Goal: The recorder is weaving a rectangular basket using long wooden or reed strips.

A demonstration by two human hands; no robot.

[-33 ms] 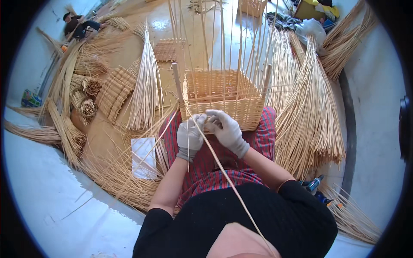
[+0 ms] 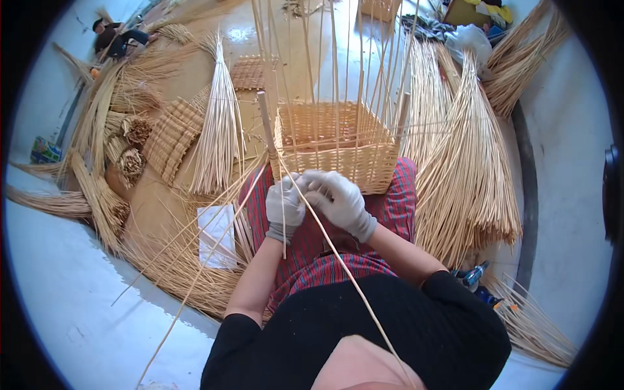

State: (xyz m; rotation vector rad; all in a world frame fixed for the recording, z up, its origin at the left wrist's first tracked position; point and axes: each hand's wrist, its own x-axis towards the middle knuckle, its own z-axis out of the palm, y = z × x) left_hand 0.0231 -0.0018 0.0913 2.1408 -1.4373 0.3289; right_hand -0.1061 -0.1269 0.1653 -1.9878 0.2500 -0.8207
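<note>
A half-woven wicker basket (image 2: 351, 162) rests on my lap, its long upright stakes rising from the rim. At its near left corner stands a thick wooden post (image 2: 265, 123). My left hand (image 2: 285, 207), in a grey-white glove, is closed on a long wicker strand (image 2: 338, 260) just below that corner. The strand runs down across my chest. My right hand (image 2: 338, 200), gloved too, has its fingers curled in against the fingertips of the left. What those right fingers pinch is hidden. A short thin strand end (image 2: 284, 240) hangs over the left glove.
Large bundles of pale wicker (image 2: 468, 175) stand at right, with another bundle (image 2: 221, 123) at left. Woven panels (image 2: 174, 138) and a white sheet (image 2: 218, 237) lie on the floor. A blue power tool (image 2: 473, 274) is at lower right. A person (image 2: 117, 39) sits far left.
My right hand has shifted slightly left, its fingers now overlapping the left hand's fingertips. A long strand at left has swung down, reaching the lower edge of the picture.
</note>
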